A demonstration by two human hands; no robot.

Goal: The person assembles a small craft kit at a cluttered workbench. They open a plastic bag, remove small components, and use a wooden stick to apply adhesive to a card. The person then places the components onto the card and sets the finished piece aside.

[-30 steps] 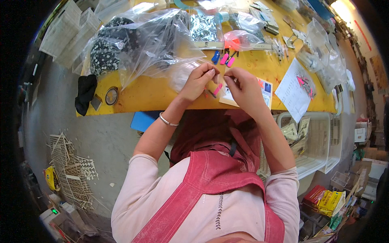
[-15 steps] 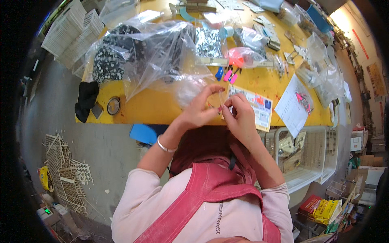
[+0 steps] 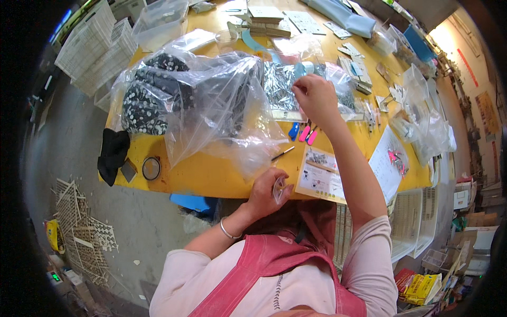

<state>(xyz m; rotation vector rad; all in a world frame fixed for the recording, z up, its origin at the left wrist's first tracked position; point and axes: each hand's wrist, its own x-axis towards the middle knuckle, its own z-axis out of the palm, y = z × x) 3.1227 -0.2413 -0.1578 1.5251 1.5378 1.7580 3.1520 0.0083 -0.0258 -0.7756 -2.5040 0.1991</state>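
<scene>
My left hand (image 3: 268,191) is closed around a small clear plastic bag (image 3: 278,189) at the table's near edge. Further out, my right hand (image 3: 318,98) reaches over a heap of small silvery pieces (image 3: 279,84). Its fingers are pinched together, and whatever may be between them is too small to make out. Under my right forearm lies a printed sheet (image 3: 318,171) with pictures on it. A thin dark pen-like stick (image 3: 283,153) rests between the hands. Blue and pink-handled small tools (image 3: 303,134) lie just below the silvery heap.
Large clear plastic bags with black-and-white dotted contents (image 3: 145,100) cover the table's left. A black cloth (image 3: 112,153) and a roll of tape (image 3: 151,168) lie at the left edge. On the right are a written sheet (image 3: 381,164) and clear bags (image 3: 420,121). White crates (image 3: 409,216) stand below.
My right hand has left the small bag and moved up and away to the silvery heap. My left hand has drawn back toward me with the bag. The view has shifted, showing more of the table's far side.
</scene>
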